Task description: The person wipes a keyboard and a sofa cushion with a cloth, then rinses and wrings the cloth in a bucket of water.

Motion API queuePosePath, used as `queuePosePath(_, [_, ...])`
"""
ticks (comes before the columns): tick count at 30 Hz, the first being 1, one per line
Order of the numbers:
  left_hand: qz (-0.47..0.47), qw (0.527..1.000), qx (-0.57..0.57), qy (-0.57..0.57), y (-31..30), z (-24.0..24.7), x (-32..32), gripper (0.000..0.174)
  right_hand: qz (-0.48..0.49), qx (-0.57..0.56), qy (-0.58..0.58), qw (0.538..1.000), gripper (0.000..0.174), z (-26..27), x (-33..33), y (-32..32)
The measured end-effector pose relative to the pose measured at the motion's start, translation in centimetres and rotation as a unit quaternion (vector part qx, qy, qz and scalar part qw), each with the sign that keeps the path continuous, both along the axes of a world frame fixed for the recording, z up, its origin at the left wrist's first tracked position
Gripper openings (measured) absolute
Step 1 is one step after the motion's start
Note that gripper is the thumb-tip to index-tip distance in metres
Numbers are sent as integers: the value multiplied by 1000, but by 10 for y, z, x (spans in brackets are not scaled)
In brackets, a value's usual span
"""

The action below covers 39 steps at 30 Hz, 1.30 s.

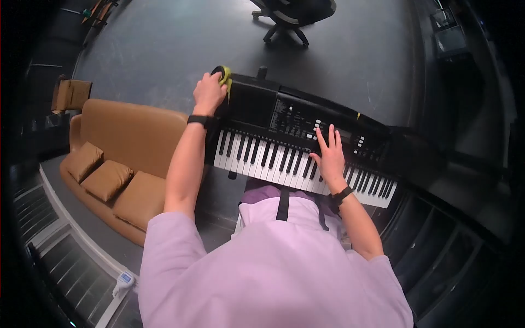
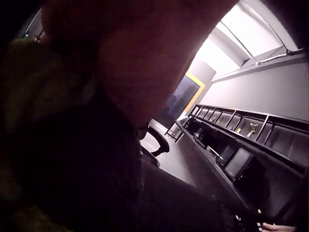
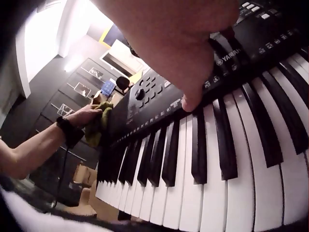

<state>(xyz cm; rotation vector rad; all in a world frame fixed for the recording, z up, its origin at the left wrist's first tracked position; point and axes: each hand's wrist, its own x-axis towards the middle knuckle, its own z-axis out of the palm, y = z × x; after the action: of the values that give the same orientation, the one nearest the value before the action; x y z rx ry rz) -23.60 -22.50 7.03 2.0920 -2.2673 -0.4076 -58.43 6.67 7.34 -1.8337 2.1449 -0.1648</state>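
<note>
A black keyboard (image 1: 249, 104) with white keys lies across the front of the person. At its far left corner the left hand (image 1: 209, 94) grips a yellow-green cloth (image 1: 227, 80); the right wrist view shows this cloth (image 3: 100, 128) hanging over the keyboard's left end, under the hand (image 3: 87, 115). The right hand (image 1: 331, 162) rests with fingers spread on the control panel by the buttons, its thumb (image 3: 191, 102) at the panel's edge just above the keys. Up close in the left wrist view, the left hand (image 2: 140, 63) is dark and its fingertips are hidden.
A tan sofa (image 1: 134, 128) with cushions stands left of the keyboard. Beyond the keyboard is a wheeled black chair (image 1: 290, 16) on the grey floor (image 1: 175, 44). A small white device (image 1: 124, 280) lies at the lower left. Shelving (image 2: 270, 130) lines a wall.
</note>
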Motion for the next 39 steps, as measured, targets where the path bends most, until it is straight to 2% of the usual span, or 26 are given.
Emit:
queuePosePath(2, [-18,999,-46,9,20,-9,8,49,-7,31,0,999,100,4,3,-1])
queuePosePath(5, [-43,993,-111,7,51,-20,16,55,-12,4,-11,1000,99,-6,-3,-19])
queuePosePath(10, [1,999,-42,-23,126,-16,34,54,4,-8,-7,1000,99,-4,-9,-28])
queuePosePath(12, [-41,998,-11,-49,154,-14,52,55,20,-38,20,999,103,-18,-12,-27])
queuePosePath(13, [-67,998,-10,-16,170,-15,65,52,17,-45,24,999,103,-17,-12,-32])
queuePosePath(15, [-47,994,97,0,191,-8,83,47,8,-40,24,999,99,-7,-14,-32])
queuePosePath(16, [-21,990,138,20,194,-5,94,47,8,-38,12,999,95,-2,-18,-32])
queuePosePath(18, [23,987,115,114,199,-40,133,48,-21,-53,-81,995,82,-5,-37,-17])
queuePosePath(19, [80,976,95,177,187,-61,150,47,-59,-77,-189,977,72,-5,-51,-12])
queuePosePath(20, [140,958,74,240,182,-75,159,47,-98,-120,-223,963,65,-3,-68,-2])
queuePosePath(21, [182,901,104,381,171,-67,150,47,-124,-164,-175,963,57,-6,-90,9])
queuePosePath(22, [222,820,126,513,150,-51,133,46,-174,-210,-170,947,48,3,-115,22])
queuePosePath(24, [257,711,203,622,115,-22,91,44,-222,-287,-87,928,42,-3,-186,60])
queuePosePath(26, [310,636,288,646,77,-41,81,44,-316,-278,26,907,52,-30,-270,124])
queuePosePath(27, [314,649,290,629,62,-49,75,44,-420,-237,46,875,59,-27,-294,149])
queuePosePath(28, [315,662,292,614,51,-55,68,44,-475,-200,54,855,72,-57,-334,184])
queuePosePath(29, [299,653,308,624,44,-56,64,44,-561,-148,-18,814,84,-85,-366,210])
queuePosePath(30, [295,659,302,623,41,-53,59,44,-599,-111,-76,790,95,-97,-375,217])
queuePosePath(32, [289,661,324,612,39,-41,43,44,-594,-40,-94,798,102,-114,-393,229])
queuePosePath(33, [284,696,284,595,39,-36,32,44,-606,-13,-82,791,103,-108,-391,223])
queuePosePath(34, [269,707,288,587,36,-42,37,43,-632,-17,-73,771,101,-92,-374,212])
queuePosePath(36, [262,753,198,570,25,-64,43,46,-598,-13,-186,779,102,-60,-366,202])
queuePosePath(37, [210,755,229,577,18,-52,39,49,-582,5,-212,785,102,-77,-373,213])
queuePosePath(38, [159,750,264,586,15,-31,29,52,-565,24,-232,792,103,-95,-389,234])
queuePosePath(39, [152,681,354,623,14,-7,4,54,-594,-17,-149,790,102,-95,-378,238])
